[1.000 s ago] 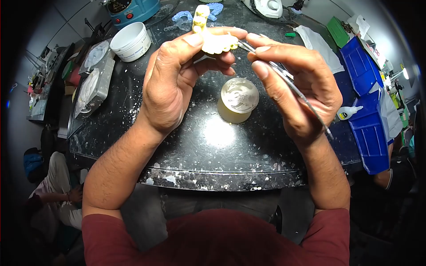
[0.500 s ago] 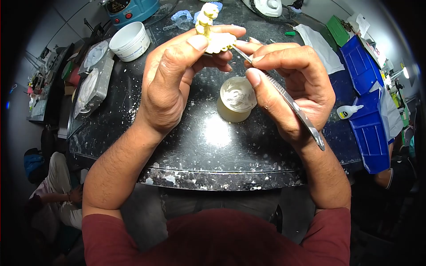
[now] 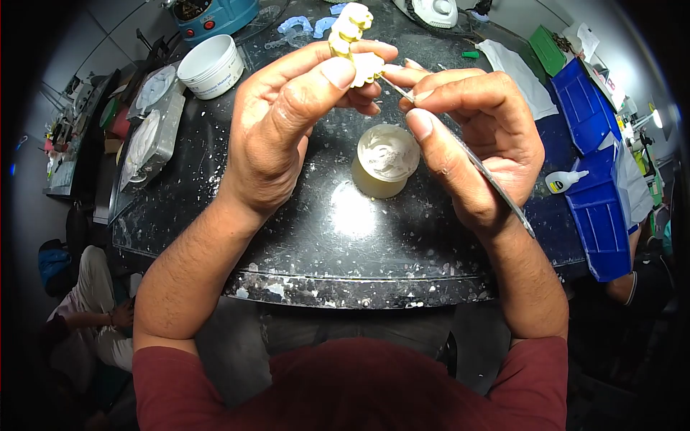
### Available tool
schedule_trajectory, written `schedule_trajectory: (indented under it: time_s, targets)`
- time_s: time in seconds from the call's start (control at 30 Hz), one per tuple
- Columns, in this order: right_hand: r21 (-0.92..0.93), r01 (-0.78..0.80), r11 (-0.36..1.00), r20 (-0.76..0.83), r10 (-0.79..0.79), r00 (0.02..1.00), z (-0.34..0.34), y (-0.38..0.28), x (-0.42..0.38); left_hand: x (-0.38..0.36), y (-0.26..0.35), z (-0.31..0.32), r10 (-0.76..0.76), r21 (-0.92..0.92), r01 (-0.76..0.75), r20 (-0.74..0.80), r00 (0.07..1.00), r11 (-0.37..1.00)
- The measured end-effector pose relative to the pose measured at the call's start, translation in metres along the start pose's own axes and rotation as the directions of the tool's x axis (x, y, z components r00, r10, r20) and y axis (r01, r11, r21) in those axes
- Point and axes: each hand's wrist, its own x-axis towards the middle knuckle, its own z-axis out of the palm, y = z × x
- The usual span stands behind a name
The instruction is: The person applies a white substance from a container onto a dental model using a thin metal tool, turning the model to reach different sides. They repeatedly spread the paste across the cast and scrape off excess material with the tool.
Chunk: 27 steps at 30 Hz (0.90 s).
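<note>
Tub (image 3: 210, 68) stands by the left edge of the table (image 3: 302, 241), toward its far end. The left hand (image 3: 277, 126) has its fingers pinching the teeth model (image 3: 351, 29), raised above the table. A jar (image 3: 379, 185) sits mid-table. The right hand (image 3: 485, 133) has its fingers clenched around a thin tool (image 3: 489, 174), tip at the model's right side.

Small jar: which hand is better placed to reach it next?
Probably the right hand: its fingers are nearer the small jar, and its grip has the thin metal tool. The left hand is farther off, holding the yellow tooth model.
</note>
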Motion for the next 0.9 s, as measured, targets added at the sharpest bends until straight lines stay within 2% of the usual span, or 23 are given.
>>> schedule_trajectory:
  time_s: [0.33, 0.4, 0.67, 0.77, 0.83, 0.9]
  targets:
    - [0.064, -0.01, 0.998, 0.002, 0.01, 1.0, 0.0, 0.001, 0.0, 0.0, 0.001, 0.001, -0.018, 0.018, 0.018, -0.003, 1.0, 1.0]
    - [0.062, -0.009, 0.998, 0.005, 0.008, 1.0, 0.0, 0.002, 0.0, 0.0, -0.004, 0.001, 0.036, -0.133, -0.043, -0.048, 0.998, 0.99]
    - [0.082, -0.024, 0.996, 0.015, 0.023, 1.0, -0.001, 0.002, -0.001, 0.001, -0.004, 0.0, 0.019, -0.106, -0.023, -0.038, 0.999, 0.994]
    - [0.258, -0.242, 0.936, -0.101, 0.275, 0.956, 0.0, -0.008, 0.002, 0.002, -0.001, -0.001, 0.001, -0.046, -0.002, -0.026, 1.0, 0.999]
    - [0.196, -0.31, 0.93, -0.115, 0.336, 0.935, -0.008, -0.004, 0.009, 0.003, 0.0, -0.002, -0.011, 0.007, 0.011, -0.015, 1.0, 1.0]
    - [0.255, -0.361, 0.897, -0.211, 0.416, 0.885, -0.007, -0.003, 0.013, 0.003, -0.002, 0.0, -0.003, 0.042, 0.006, -0.061, 0.998, 0.999]
